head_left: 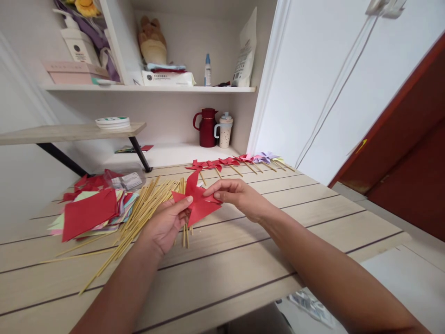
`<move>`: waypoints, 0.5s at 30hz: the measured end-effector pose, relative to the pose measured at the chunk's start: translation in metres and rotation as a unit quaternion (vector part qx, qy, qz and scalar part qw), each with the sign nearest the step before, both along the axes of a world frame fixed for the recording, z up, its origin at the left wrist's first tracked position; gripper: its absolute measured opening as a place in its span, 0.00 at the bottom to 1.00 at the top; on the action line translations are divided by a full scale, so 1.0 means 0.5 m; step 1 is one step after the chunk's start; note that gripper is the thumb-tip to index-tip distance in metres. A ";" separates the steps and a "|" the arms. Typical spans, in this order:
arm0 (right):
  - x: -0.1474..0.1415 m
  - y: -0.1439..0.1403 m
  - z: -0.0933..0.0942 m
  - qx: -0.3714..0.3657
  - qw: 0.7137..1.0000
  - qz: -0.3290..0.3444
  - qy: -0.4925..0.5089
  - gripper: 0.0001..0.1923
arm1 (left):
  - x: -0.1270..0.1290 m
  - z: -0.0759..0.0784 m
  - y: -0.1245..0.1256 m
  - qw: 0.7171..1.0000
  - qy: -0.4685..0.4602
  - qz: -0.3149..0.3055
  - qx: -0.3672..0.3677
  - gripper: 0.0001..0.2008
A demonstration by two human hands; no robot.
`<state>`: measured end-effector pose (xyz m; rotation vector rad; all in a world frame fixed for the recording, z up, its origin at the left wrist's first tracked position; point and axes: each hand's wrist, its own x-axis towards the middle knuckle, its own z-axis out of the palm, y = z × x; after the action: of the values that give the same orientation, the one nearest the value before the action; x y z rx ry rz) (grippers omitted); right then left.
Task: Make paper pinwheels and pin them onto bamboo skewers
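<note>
Counter edge: pale wood-plank counter (243, 260), dark grooves running left to right; near part bare under both forearms.
Left hand: left hand (167, 222) grasping the red paper pinwheel (197, 200) at its left side, thumb on top of the paper, fingers underneath.
Right hand: right hand (239, 195) pinching the right side of the same pinwheel near its centre, fingertips closed on a folded point.
Pinwheel position: held just above the counter, centre of the scene, between the two hands; one point stands up toward the far side.
Sticks: loose heap of bamboo sticks (139, 218) lying on the counter left of the left hand, fanned from near left to far right; a few lie under the pinwheel.
Paper stack: coloured paper squares (90, 213), red sheet on top, left of the sticks.
Finished row: row of finished pinwheels (239, 162) on sticks, far side of the counter, red ones left, pink, purple and yellow ones right.
Back shelf: red jug (207, 127) and a white lidded mug (224, 131) side by side, beyond the row.
Upper shelf: glue bottle (207, 69), boxes and a soft toy (152, 41).
</note>
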<state>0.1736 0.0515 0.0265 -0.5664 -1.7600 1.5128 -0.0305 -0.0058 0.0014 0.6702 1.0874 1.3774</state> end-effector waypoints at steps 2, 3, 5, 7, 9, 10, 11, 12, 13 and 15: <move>0.001 0.004 -0.004 -0.005 1.000 0.001 0.004 0.07 | 0.001 0.000 -0.001 1.000 -0.002 0.003 0.002 0.09; 0.001 0.005 -0.006 -0.003 1.000 0.005 0.005 0.07 | 0.002 0.000 -0.001 1.000 -0.003 0.006 0.003 0.08; 0.001 0.007 -0.010 0.008 1.000 0.018 0.010 0.09 | 0.002 -0.001 -0.001 1.000 -0.007 0.010 0.004 0.08; 0.000 0.006 -0.012 0.024 0.999 0.033 0.009 0.09 | 0.001 -0.001 -0.001 1.000 -0.009 0.004 0.007 0.09; 0.000 0.005 -0.012 0.038 0.998 0.041 -0.002 0.07 | 0.001 -0.001 -0.001 1.000 -0.005 -0.007 0.007 0.10; 0.000 0.004 -0.012 0.045 0.998 0.041 -0.008 0.07 | 0.000 -0.001 -0.001 1.000 -0.001 -0.011 0.007 0.11; 0.000 0.004 -0.011 0.053 0.998 0.040 -0.014 0.08 | 0.000 0.000 -0.002 1.000 0.002 -0.013 0.007 0.11; -0.001 0.004 -0.011 0.062 0.997 0.038 -0.017 0.08 | 0.000 0.001 -0.002 1.000 0.006 -0.014 0.007 0.11; -0.001 0.004 -0.011 0.071 0.997 0.036 -0.019 0.08 | 0.000 0.002 -0.003 1.000 0.008 -0.015 0.008 0.11; -0.002 0.004 -0.012 0.088 0.995 0.034 -0.023 0.08 | 0.003 0.005 -0.006 1.000 0.009 -0.022 0.011 0.12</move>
<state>0.1724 0.0537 0.0207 -0.4582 -1.9424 1.3824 -0.0292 -0.0089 0.0041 0.7208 1.0673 1.3506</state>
